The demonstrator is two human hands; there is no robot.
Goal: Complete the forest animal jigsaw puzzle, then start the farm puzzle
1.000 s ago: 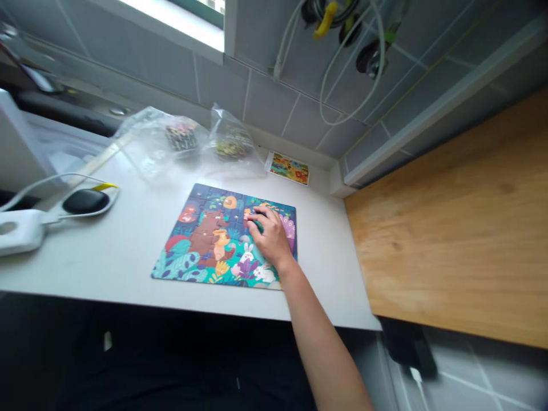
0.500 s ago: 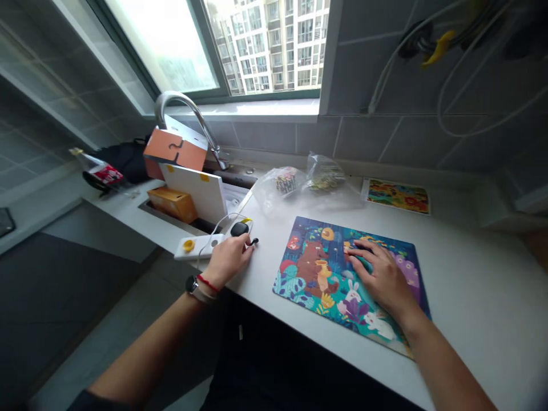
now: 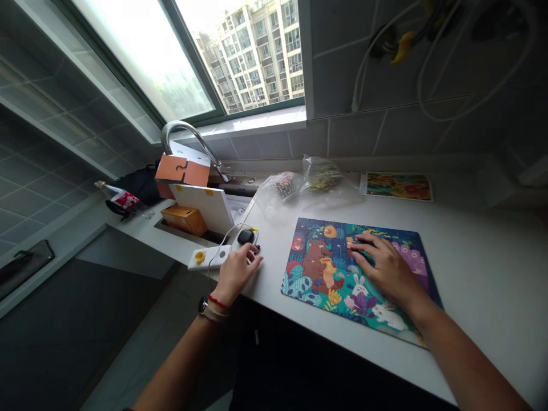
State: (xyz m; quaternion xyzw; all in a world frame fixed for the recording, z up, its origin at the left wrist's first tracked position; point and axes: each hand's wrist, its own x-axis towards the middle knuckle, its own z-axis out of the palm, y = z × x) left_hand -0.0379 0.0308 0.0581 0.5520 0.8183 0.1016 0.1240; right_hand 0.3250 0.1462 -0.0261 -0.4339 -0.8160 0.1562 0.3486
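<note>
A white table [image 3: 483, 268] runs across the lower right of the frame, with a jigsaw puzzle [image 3: 342, 274] of forest animals lying flat at centre right. Two clear plastic bags [image 3: 321, 174] of pieces sit beyond it at top centre. The right hand [image 3: 387, 271] rests palm down on the puzzle, fingers spread apart. The left hand [image 3: 237, 273], fingers curled, is just beside a black oval case [image 3: 246, 237]; whether it grips anything, I cannot tell.

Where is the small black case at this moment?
In the head view, the small black case lies on the white counter, just ahead of the left hand, beside the white power strip and left of the puzzle.
</note>
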